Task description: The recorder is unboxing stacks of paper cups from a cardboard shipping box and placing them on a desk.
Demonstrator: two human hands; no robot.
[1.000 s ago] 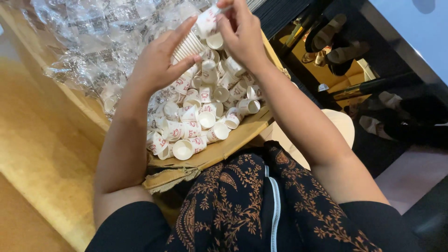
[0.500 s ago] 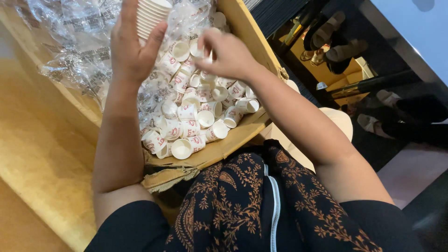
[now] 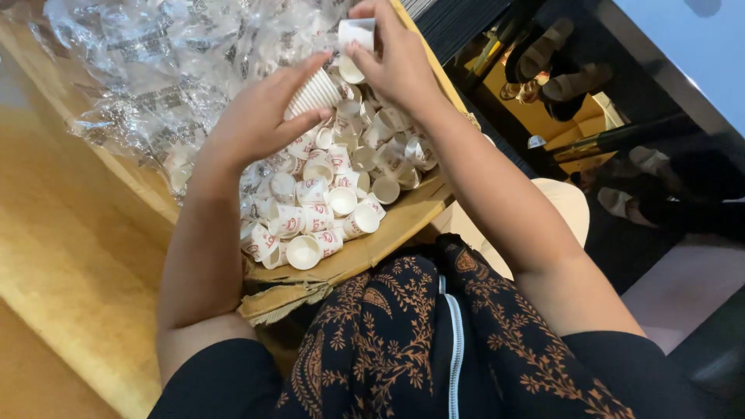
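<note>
While left hand grips stack of nested paper cups, right hand pinches single paper cup just beside stack's open end. Both held above cardboard box heaped with loose cups. Crumpled plastic wrap crowds left and far side. Box edge close below wrists. Wooden desk left, open. Patterned skirt near.

Both arms reach forward; left hand curled, right hand pinching
</note>
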